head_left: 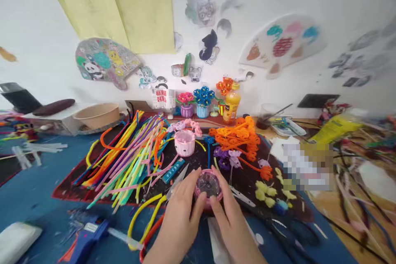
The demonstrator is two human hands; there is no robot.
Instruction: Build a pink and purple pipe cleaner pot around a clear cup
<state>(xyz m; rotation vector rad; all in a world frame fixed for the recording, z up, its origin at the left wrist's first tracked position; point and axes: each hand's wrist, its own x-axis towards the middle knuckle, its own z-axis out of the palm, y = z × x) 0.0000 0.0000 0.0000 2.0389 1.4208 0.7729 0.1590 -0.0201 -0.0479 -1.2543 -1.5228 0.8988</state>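
Observation:
My left hand (182, 208) and my right hand (231, 216) are closed around a small round pink cup (208, 183), one from each side. The cup's open top faces me, with a dark, shiny, clear-looking inside; both thumbs press on its near rim. Beyond it stands a pink fuzzy pot (185, 143) with a face on its side. Beside my left hand are a metal blade (177, 181) and a teal box (173, 171). Scissors with black handles (291, 231) lie to the right of my right hand. The cup's underside is hidden.
Colourful pipe cleaners (130, 161) cover the mat's left. Orange pipe-cleaner flowers (238, 136) and pale yellow ones (266, 194) lie right. A blue glue gun (89, 235) rests front left. Along the wall stand a juice bottle (232, 105), flower pots (203, 109) and a brown bowl (97, 115).

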